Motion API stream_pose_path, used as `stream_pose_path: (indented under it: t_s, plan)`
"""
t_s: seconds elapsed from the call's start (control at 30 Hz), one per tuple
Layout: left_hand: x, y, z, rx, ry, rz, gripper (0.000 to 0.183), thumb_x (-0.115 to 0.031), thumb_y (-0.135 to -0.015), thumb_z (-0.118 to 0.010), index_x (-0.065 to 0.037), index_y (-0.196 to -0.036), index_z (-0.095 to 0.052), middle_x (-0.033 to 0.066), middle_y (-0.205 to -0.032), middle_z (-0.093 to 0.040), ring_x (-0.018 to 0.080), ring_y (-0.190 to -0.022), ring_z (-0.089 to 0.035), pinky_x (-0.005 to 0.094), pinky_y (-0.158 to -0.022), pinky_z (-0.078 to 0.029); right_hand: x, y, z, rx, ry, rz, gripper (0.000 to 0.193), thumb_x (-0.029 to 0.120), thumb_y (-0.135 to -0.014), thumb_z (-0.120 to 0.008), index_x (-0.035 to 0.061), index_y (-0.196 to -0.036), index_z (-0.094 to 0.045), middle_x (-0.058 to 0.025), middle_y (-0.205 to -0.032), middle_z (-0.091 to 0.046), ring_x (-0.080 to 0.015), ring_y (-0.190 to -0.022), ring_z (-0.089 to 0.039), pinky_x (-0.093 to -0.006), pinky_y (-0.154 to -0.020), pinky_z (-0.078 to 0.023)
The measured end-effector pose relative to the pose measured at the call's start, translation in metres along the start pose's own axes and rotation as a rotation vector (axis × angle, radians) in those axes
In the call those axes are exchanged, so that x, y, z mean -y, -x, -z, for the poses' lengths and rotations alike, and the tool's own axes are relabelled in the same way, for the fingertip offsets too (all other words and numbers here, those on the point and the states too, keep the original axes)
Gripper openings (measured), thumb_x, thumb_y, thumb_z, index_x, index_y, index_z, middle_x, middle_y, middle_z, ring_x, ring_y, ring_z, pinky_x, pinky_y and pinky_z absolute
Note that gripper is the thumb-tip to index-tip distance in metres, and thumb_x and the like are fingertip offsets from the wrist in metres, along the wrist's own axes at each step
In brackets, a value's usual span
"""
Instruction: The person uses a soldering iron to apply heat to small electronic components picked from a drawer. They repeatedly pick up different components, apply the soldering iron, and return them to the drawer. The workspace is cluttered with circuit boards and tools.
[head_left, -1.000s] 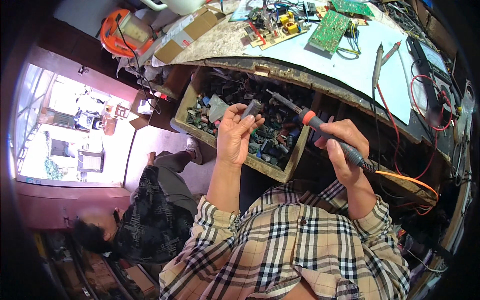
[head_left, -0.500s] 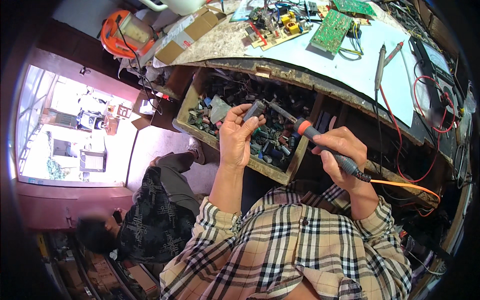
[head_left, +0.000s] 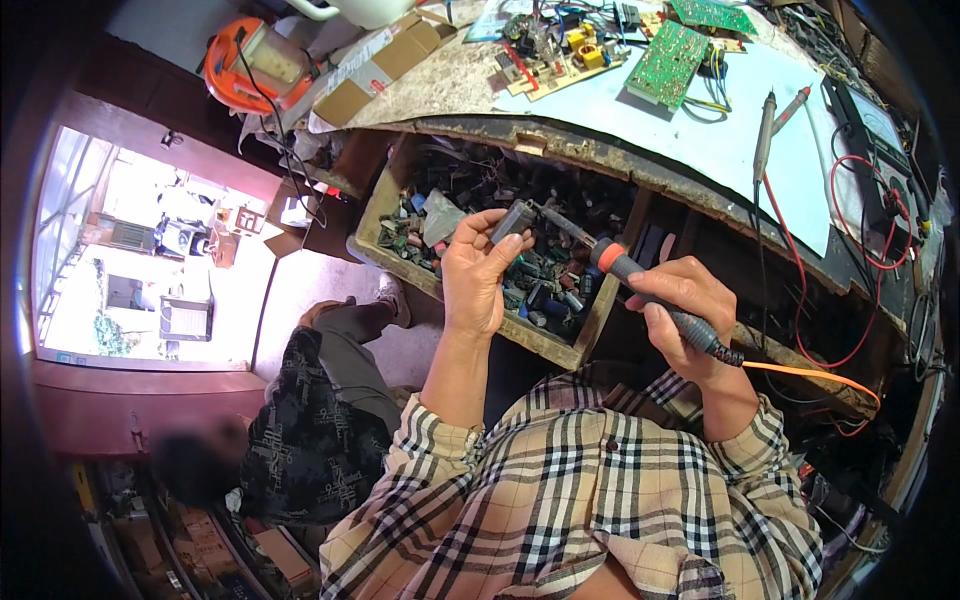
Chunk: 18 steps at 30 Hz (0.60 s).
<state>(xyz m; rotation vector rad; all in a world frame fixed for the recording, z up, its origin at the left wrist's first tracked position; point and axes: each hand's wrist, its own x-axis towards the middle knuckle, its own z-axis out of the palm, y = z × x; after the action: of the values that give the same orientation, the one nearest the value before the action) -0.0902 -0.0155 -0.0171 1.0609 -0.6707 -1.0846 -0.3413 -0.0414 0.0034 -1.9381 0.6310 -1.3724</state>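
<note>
My left hand [head_left: 475,275] pinches a small dark cylindrical component [head_left: 513,222], likely a capacitor, between thumb and fingers above the open drawer. Wrapped around the grip of a soldering iron [head_left: 622,265] is my right hand [head_left: 690,305]. The iron has a dark handle with a red-orange band, and its orange cord [head_left: 810,372] trails off to the right. Its metal tip points left and lies at or very near the component's upper end; whether they touch I cannot tell. Below both hands, the wooden drawer [head_left: 545,343] is filled with many loose electronic parts.
Above the drawer, the workbench [head_left: 455,95] carries a green circuit board [head_left: 665,65], a tan board with components [head_left: 560,60] and test probes [head_left: 765,135] wired to a meter [head_left: 870,125]. A cardboard box [head_left: 385,65] sits left. A person in dark clothing [head_left: 315,440] is at lower left.
Both hands hold nearly the same pose, with the component and iron tip still close together. The person at lower left has shifted slightly.
</note>
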Motion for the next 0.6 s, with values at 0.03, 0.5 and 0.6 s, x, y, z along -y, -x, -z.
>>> stream_pose_path:
  t_s: [0.03, 0.5, 0.6]
  plan:
    - [0.0004, -0.0001, -0.0003, -0.001, -0.003, -0.003, 0.034, 0.005, -0.088, -0.068, 0.003, -0.119, -0.054, 0.0125, -0.11, -0.065, 0.019, -0.098, -0.067, 0.0318, -0.091, -0.057, -0.0001, 0.0001, 0.0002, 0.0, 0.001, 0.0, 0.03, 0.005, -0.075, -0.067, 0.0033, -0.104, -0.074, -0.0115, -0.082, -0.071, -0.0213, -0.073, -0.067, -0.0325, -0.064, -0.055]
    - [0.0026, 0.0011, -0.0013, -0.001, -0.035, -0.039, 0.033, 0.004, -0.088, -0.068, 0.003, -0.118, -0.053, 0.013, -0.109, -0.064, 0.0202, -0.098, -0.068, 0.0332, -0.092, -0.058, 0.0002, -0.0009, 0.0006, 0.012, 0.014, 0.005, 0.029, 0.005, -0.076, -0.067, 0.0032, -0.105, -0.074, -0.0116, -0.083, -0.071, -0.0209, -0.073, -0.068, -0.032, -0.063, -0.055]
    - [0.0038, 0.0013, -0.0009, -0.004, -0.06, -0.05, 0.033, 0.005, -0.088, -0.068, 0.003, -0.117, -0.053, 0.0128, -0.109, -0.064, 0.0202, -0.098, -0.068, 0.0336, -0.092, -0.057, -0.0005, -0.0003, 0.0005, 0.012, 0.017, 0.011, 0.03, 0.005, -0.076, -0.067, 0.0031, -0.105, -0.074, -0.0117, -0.083, -0.071, -0.021, -0.072, -0.068, -0.032, -0.063, -0.055]
